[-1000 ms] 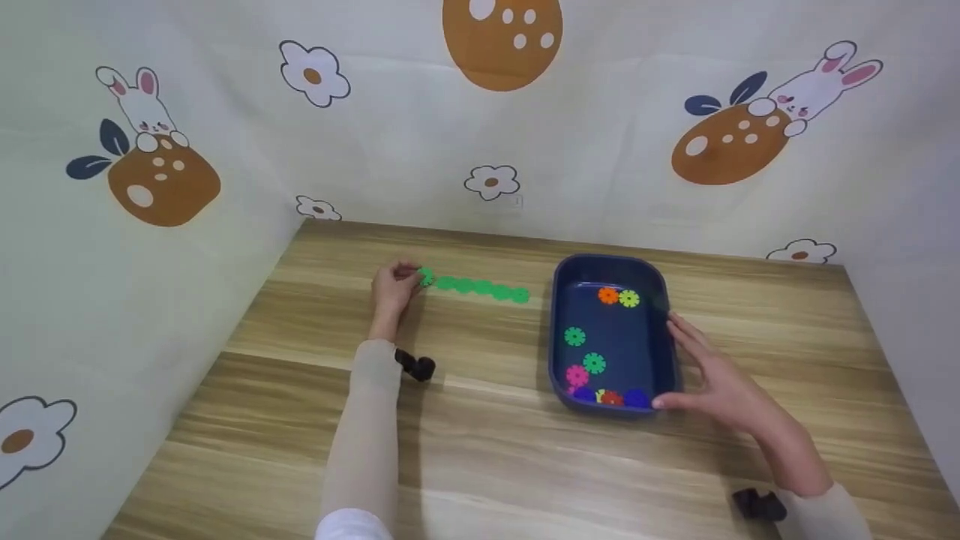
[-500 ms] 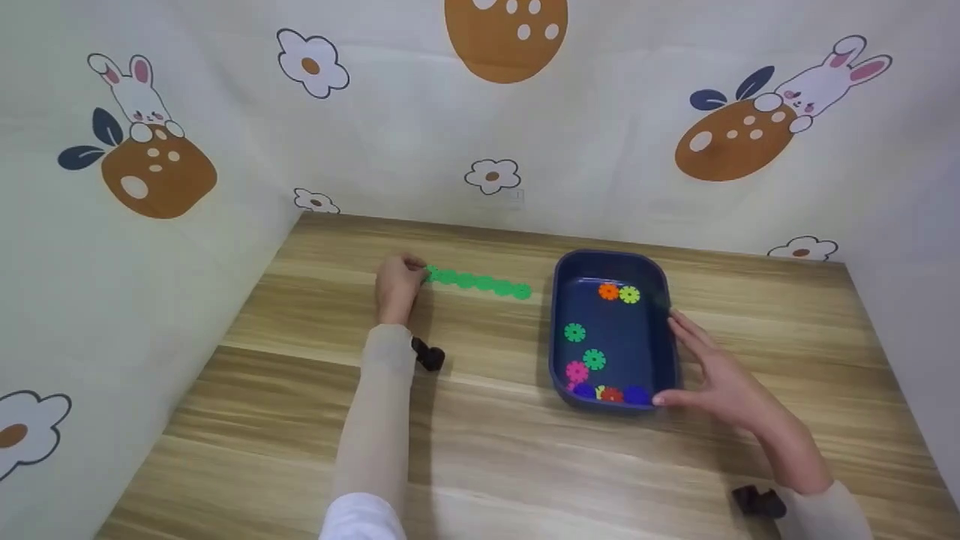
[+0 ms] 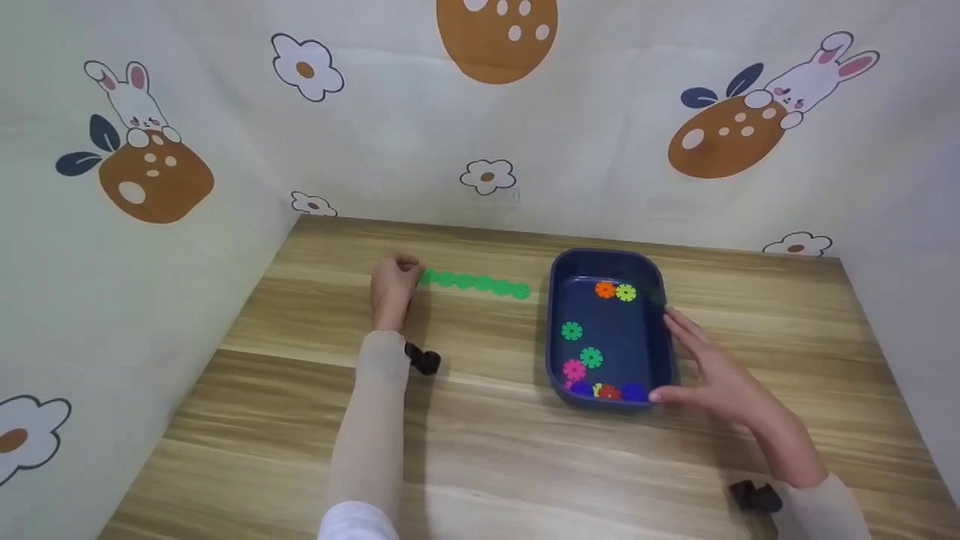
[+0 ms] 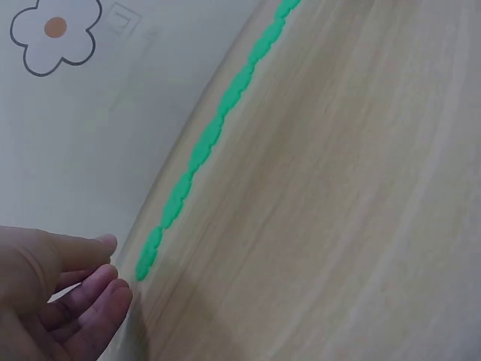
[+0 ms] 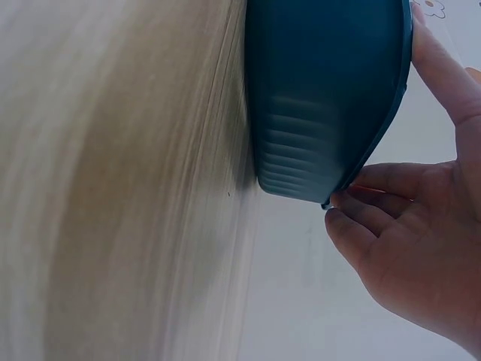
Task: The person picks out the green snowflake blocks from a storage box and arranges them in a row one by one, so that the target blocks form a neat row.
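In the head view, a row of several green notched plastic discs lies on the wooden table, each meeting its neighbour. My left hand is at the row's left end. The left wrist view shows its fingertips just short of the last green disc, with nothing held between thumb and fingers. A dark blue tray stands right of the row. Along its right side, my right hand rests spread, thumb at the near corner and fingers against the rim. The right wrist view shows those fingertips touching the rim.
Inside the tray are two loose green discs, an orange disc beside a yellow disc, and pink, red and blue discs clustered at the near end. A patterned cloth wall stands behind the table.
The left hand held a green disc apart from the row's left end, then brought it against the row; its fingers now stand off it. The right hand stays on the tray.
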Action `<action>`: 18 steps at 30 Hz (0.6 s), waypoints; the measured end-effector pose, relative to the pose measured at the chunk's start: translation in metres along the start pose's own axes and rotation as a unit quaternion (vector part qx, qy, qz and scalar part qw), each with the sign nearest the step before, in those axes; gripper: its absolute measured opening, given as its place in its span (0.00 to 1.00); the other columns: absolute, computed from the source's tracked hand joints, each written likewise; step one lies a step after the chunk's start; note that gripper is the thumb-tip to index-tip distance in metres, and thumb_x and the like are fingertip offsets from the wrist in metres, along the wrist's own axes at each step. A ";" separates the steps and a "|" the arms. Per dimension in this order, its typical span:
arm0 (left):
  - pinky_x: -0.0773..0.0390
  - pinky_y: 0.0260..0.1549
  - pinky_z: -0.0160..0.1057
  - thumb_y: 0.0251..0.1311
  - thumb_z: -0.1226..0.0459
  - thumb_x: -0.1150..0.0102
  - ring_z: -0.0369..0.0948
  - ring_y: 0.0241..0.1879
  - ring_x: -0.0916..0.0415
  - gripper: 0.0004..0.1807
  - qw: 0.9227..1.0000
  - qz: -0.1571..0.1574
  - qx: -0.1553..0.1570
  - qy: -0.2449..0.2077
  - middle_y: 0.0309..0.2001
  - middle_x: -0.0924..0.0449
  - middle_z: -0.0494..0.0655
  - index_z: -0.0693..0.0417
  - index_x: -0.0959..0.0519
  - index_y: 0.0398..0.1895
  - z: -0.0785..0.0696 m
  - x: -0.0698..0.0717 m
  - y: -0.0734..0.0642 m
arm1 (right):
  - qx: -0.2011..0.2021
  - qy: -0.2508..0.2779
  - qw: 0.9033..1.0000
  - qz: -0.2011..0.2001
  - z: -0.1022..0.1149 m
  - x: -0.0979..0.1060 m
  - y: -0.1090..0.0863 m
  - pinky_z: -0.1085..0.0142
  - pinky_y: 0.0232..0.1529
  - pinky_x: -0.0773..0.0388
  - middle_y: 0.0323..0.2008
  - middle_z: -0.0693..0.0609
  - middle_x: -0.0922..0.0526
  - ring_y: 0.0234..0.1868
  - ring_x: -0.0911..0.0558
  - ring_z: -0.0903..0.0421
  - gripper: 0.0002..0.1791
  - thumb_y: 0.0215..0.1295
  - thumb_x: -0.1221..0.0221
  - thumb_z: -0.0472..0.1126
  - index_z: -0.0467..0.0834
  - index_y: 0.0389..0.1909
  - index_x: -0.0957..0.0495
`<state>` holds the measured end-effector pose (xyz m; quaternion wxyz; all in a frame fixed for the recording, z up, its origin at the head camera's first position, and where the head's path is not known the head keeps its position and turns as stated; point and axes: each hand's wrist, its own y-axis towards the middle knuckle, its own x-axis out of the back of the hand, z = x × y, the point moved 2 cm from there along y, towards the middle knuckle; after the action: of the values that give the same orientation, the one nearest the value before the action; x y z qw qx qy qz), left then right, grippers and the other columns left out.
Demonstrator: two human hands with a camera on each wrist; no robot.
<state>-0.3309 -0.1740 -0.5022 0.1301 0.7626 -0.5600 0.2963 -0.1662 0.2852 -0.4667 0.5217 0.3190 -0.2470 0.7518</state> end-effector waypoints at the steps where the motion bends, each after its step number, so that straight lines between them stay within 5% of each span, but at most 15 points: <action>1: 0.22 0.43 0.40 0.67 0.60 0.41 0.43 0.44 0.21 0.11 1.000 -0.001 -0.006 -0.002 0.47 0.17 0.48 0.53 0.17 0.47 -0.002 0.001 -0.001 | -0.001 0.001 1.000 0.000 0.000 0.000 0.000 0.30 0.68 0.44 0.80 0.40 0.53 0.76 0.47 0.29 0.61 0.49 0.25 0.55 0.38 0.77 0.49; 8: 0.22 0.55 0.44 0.67 0.63 0.41 0.48 0.53 0.20 0.14 0.996 0.020 -0.075 -0.046 0.50 0.17 0.55 0.60 0.19 0.52 -0.026 0.004 -0.010 | 0.000 0.003 1.000 0.000 0.001 0.001 0.001 0.30 0.68 0.43 0.80 0.40 0.54 0.76 0.48 0.30 0.61 0.50 0.25 0.55 0.38 0.78 0.49; 18: 0.19 0.51 0.43 0.64 0.65 0.36 0.48 0.49 0.19 0.14 0.977 0.052 -0.166 -0.123 0.46 0.17 0.56 0.63 0.19 0.49 -0.063 -0.001 -0.039 | 0.027 0.002 0.999 -0.016 -0.001 -0.002 0.001 0.30 0.69 0.45 0.79 0.38 0.51 0.76 0.47 0.29 0.61 0.47 0.24 0.54 0.34 0.76 0.47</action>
<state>-0.3143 -0.1260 -0.4476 0.1695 0.7306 -0.6524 0.1091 -0.1672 0.2846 -0.4687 0.5254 0.3360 -0.2203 0.7500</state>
